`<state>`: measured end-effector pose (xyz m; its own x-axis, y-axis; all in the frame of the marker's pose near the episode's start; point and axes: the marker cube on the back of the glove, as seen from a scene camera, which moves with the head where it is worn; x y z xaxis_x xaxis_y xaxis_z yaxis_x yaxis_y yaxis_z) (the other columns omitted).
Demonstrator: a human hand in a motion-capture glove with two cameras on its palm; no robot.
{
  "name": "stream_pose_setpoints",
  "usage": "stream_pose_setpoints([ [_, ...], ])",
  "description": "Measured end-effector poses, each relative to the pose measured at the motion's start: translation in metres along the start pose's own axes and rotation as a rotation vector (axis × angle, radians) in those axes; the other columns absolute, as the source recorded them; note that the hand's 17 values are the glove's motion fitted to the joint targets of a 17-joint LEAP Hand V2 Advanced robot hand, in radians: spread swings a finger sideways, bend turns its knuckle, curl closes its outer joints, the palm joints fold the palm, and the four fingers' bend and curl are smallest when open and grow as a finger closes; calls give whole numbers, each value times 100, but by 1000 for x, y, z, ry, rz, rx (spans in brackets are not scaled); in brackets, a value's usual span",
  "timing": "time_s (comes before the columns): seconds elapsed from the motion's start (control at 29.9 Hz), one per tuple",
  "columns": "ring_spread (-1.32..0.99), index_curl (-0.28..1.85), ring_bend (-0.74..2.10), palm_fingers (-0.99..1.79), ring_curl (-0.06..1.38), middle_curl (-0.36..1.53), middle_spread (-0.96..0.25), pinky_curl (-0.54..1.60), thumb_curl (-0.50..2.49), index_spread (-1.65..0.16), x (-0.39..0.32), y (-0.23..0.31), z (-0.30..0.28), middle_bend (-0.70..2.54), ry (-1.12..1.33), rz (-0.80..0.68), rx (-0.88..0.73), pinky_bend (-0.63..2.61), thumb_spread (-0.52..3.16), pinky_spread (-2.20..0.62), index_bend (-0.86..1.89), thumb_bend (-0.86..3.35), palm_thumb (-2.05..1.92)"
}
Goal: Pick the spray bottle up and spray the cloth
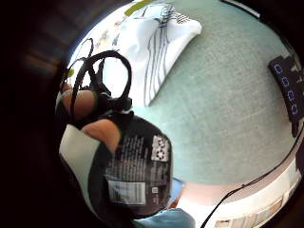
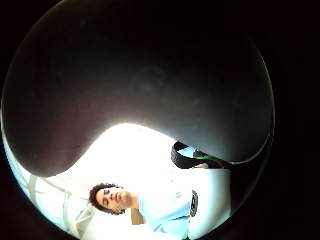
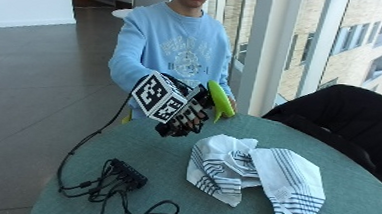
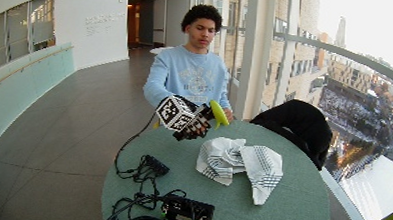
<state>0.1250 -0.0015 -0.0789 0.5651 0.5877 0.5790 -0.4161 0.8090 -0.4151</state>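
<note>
A tangle of black cables (image 3: pixel 116 182) with a small black connector box lies at the near edge of the round green surface (image 3: pixel 346 191), and the wide outside view shows a larger black electronics box (image 4: pixel 189 212) among the cables closest to the camera. Just beyond, toward the middle of the surface, a crumpled white cloth (image 3: pixel 256 178) with dark stripes lies in a loose heap, one end trailing toward the near rim.

Past the cloth, the gloved right hand (image 3: pixel 184 114) is raised above the surface, apart from the cloth and well clear of it. Its fingers (image 3: pixel 189 122) are curled round the spray bottle (image 3: pixel 219 99), whose lime-green upper part rises beside the hand. In the little finger side palm view, the bottle's dark body with a printed label and barcode (image 1: pixel 135 173) sits right against the palm, bare fingertips pressed on it, with the striped cloth lying on the green surface beyond. The thumb side palm view is mostly filled by a dark rounded mass close to the palm; what it is cannot be told.

Behind the hand, the person in a light blue sweatshirt (image 3: pixel 174 46) stands at the far edge of the surface. A black chair (image 3: pixel 340 118) stands beside the surface at the window side.
</note>
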Motion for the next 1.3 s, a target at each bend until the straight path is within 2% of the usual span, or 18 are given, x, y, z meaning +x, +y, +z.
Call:
stream_pose_setpoints([
  [1.0,-2,44,47,117,39,47,-8,35,57,-18,-8,-1,7,37,27,2,-17,19,93,20,16,-2,86],
  [1.3,-2,44,47,117,39,47,-8,35,57,-18,-34,-4,16,37,-24,-122,26,19,94,20,16,-2,86],
])
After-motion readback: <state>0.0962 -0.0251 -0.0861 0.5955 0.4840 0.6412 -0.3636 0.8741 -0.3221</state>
